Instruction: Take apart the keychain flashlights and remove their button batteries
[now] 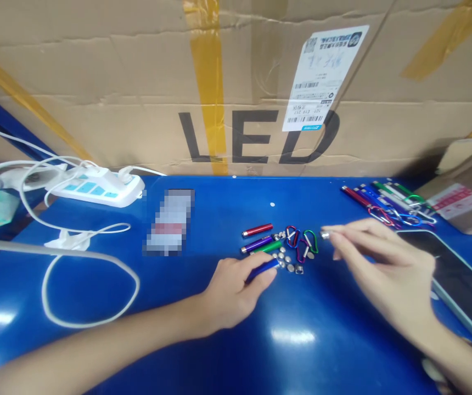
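Note:
My left hand grips a blue mini flashlight tube, its end pointing right, over several button cells. To the right, my right hand pinches a small silver metal piece between thumb and fingertips; whether it is a cap or cells I cannot tell. Beyond my left hand lie a red tube, a purple tube and a green tube, partly hidden by my fingers. Between the hands are small carabiners, one green, and a silver cap.
Several tubes with carabiners lie at the back right, beside a brown box. A tablet-like device lies under my right wrist's side. At left are a white power strip, loose cables and a blurred rectangle. A large carton stands behind.

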Tool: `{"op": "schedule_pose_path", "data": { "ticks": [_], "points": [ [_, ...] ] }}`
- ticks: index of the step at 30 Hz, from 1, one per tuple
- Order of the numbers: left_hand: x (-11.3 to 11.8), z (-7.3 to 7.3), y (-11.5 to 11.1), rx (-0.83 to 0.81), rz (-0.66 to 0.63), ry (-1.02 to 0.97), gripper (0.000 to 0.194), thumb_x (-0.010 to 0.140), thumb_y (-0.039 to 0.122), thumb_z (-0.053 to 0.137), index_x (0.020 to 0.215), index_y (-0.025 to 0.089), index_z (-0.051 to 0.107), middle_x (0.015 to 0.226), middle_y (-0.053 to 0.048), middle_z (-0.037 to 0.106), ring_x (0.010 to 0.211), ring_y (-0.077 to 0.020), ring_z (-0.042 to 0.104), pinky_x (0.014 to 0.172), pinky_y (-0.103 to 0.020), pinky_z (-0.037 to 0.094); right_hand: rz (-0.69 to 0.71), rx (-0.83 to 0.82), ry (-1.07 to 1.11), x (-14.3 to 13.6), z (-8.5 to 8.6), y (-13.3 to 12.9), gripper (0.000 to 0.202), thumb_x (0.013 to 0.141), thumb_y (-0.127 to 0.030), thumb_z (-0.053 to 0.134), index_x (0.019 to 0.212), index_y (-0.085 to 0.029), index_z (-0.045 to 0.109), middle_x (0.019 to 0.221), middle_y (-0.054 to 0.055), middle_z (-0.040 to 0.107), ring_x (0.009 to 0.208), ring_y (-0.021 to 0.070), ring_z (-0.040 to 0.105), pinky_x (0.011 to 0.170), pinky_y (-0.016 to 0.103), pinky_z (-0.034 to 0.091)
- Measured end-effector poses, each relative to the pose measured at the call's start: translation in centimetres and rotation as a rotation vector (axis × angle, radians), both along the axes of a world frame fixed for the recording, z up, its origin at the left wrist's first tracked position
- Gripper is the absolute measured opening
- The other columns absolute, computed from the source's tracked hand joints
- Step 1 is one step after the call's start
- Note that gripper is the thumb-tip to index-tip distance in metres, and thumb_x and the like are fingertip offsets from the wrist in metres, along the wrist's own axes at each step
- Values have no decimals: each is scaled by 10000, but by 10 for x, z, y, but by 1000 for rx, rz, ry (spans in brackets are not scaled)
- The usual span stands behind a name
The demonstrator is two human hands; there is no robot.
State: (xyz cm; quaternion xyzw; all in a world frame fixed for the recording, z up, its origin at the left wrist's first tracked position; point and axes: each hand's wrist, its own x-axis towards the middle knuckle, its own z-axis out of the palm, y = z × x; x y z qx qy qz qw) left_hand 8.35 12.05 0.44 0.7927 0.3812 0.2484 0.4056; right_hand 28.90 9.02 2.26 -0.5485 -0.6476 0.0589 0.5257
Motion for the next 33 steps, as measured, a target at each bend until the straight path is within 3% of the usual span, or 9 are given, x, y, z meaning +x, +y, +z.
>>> {"op": "schedule_pose_path", "data": {
  "ticks": [2,5,8,12,15,19,26,30,33],
  "points": [
    [2,0,-1,22,66,43,206,916,320,446,977,210,609,621,44,594,503,-116,515,521,-215,410,-16,-5,1,2,1,2,144,837,-166,621,830,-277,712,729,2,623,549,112,542,464,251,460],
    [4,-1,-2,79,130,59,141,909,305,482,972,225,579,666,47,619,559,-120,554,536,-211,417,89,-14,-66,-2,-1,0,138,823,-166,643,892,-266,708,751,16,644,576,128,570,461,258,469],
    [4,-3,-2,101,144,33,163,906,294,510,1062,257,541,805,35,660,678,-134,615,579,-213,452,188,21,-167,-7,-4,-4,188,806,-128,655,927,-264,702,784,23,667,630,141,608,521,264,507],
    [3,-6,-1,70,140,-5,216,915,297,506,1127,257,502,992,-8,638,804,-152,640,680,-251,496,217,54,-244,-7,-6,-6,241,794,-85,654,961,-256,692,816,22,682,645,133,631,563,244,531],
    [3,-7,0,114,140,27,141,934,281,461,1036,239,549,903,-7,605,814,-161,617,758,-294,491,220,41,-295,-5,-8,-6,204,812,-113,641,952,-253,691,811,22,690,637,136,645,571,243,542],
    [3,-7,1,169,163,53,108,913,281,493,975,236,569,795,7,541,756,-160,555,686,-268,482,217,44,-350,-3,-10,-7,177,824,-138,636,952,-246,693,810,15,699,660,134,657,584,231,546],
    [4,-2,1,250,141,-13,65,905,183,502,904,198,565,828,-6,594,798,-169,500,740,-291,438,220,-6,-404,-4,-16,-7,130,831,-181,635,933,-233,698,852,9,703,710,132,669,609,225,541],
    [3,-2,2,285,136,-44,97,903,162,481,909,198,571,900,-25,601,853,-178,515,781,-316,431,177,-89,-290,-1,-13,-1,116,863,-226,593,928,-224,688,823,24,689,661,133,641,539,239,512],
    [3,-3,2,279,129,-60,105,888,136,479,888,200,562,906,-22,602,865,-176,523,793,-317,429,56,-152,-172,4,-6,5,121,869,-265,585,891,-206,688,757,24,660,547,111,587,457,232,466]
  ]
}}
